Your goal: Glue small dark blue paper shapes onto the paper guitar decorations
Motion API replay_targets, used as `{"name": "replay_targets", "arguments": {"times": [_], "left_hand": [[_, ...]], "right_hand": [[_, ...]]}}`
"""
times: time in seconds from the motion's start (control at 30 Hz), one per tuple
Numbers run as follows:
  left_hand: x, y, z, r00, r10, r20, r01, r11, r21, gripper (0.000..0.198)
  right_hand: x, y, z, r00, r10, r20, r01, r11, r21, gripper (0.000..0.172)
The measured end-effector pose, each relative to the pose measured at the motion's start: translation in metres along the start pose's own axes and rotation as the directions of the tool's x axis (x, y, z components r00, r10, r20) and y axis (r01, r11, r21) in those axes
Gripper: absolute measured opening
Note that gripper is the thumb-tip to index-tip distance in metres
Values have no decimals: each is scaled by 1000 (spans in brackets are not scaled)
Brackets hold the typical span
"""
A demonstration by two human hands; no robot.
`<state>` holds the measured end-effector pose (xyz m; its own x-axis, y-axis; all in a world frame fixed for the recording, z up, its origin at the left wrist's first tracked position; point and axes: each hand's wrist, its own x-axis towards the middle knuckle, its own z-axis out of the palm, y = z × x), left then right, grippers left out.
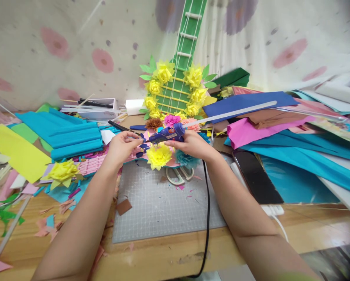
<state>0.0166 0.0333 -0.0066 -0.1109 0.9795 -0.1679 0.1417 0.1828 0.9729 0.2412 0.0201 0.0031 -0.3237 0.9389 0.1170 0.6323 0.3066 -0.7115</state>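
Blue leaf (142,136) pinched in my left hand (120,147), glue gun (169,134) gripped in my right hand (195,145), both at the pink guitar (90,166), partly over the mat (163,207); flowers (159,157) look set, what's left I can't tell.

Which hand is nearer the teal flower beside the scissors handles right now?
Right. The right hand, holding the glue gun, is just above the teal flower in the picture; the left hand is farther off, to its left, beyond the yellow flower.
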Motion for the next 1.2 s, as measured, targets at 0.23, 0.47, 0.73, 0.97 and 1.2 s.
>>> {"name": "replay_targets", "arguments": {"times": [0.23,0.47,0.73,0.97,1.2], "left_hand": [[-1,1,-1,1000,-15,-3,15,1000,8,33],[0,0,-1,1000,-15,19,15,999,33,38],[-2,5,-1,996,41,76,-40,999,-10,27],[3,9,-19,994,97,57,-99,994,41,21],[11,4,-23,994,106,40,-112,975,190,24]], "right_hand": [[-1,2,-1,1000,-4,-27,4,1000,12,43],[-1,2,0,999,9,-37,-7,999,47,40],[-1,5,-9,994,14,-104,-9,999,54,36],[-10,18,-38,944,148,-294,-101,980,169,46],[-15,29,-56,893,229,-388,-105,943,315,45]]}}
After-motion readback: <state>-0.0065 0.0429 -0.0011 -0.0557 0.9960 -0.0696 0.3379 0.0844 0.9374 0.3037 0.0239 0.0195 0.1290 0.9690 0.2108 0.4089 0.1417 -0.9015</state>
